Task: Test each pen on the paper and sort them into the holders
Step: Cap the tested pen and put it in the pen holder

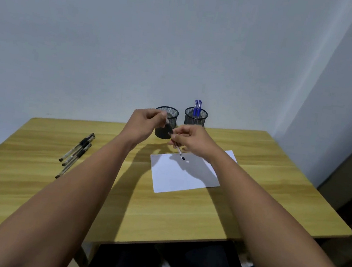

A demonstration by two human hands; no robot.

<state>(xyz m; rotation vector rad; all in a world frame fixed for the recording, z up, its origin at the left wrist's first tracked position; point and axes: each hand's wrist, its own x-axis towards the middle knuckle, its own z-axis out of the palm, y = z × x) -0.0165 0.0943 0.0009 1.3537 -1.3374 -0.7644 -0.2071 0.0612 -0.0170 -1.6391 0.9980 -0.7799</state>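
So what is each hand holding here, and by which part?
Right hand pinches a pen around mid-barrel. Left hand pinches its black cap by the top end.

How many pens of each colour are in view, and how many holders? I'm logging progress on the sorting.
Black pens lying on the table: 3
Black pen held in the hands: 1
Blue pens in the right holder: 2
Mesh holders: 2
Paper sheets: 1
Total: 6 pens, 9 things in all

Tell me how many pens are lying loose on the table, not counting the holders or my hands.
3, all black-gripped, lying side by side near the table's left edge: the far pen, the middle pen and the near pen. None seems hidden.
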